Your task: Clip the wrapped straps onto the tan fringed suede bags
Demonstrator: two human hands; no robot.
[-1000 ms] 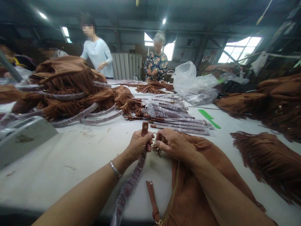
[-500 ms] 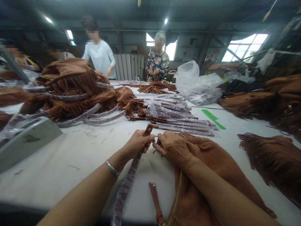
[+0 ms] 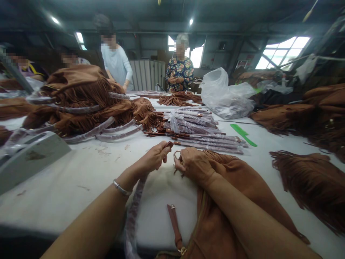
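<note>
My left hand, a bracelet at its wrist, is closed on a brown bag strap wrapped in clear plastic. The strap's brown tip sticks out past the fingers, and its lower part curves down to the table's front edge. Close by on the right, my right hand pinches a small ring at the edge of a brown fringed bag. Strap tip and ring are apart. Below the hands lies a brown zipper pull attached to the bag's zipper.
Ahead lies a bundle of plastic-wrapped straps, with a green comb to its right. Fringed bags are heaped at the left behind a grey stand. A plastic bag sits farther back. Two people stand across the table.
My left hand has drawn left, away from my right hand, and the strap tip has tilted lower. The ring at my right fingertips now shows clearly.
</note>
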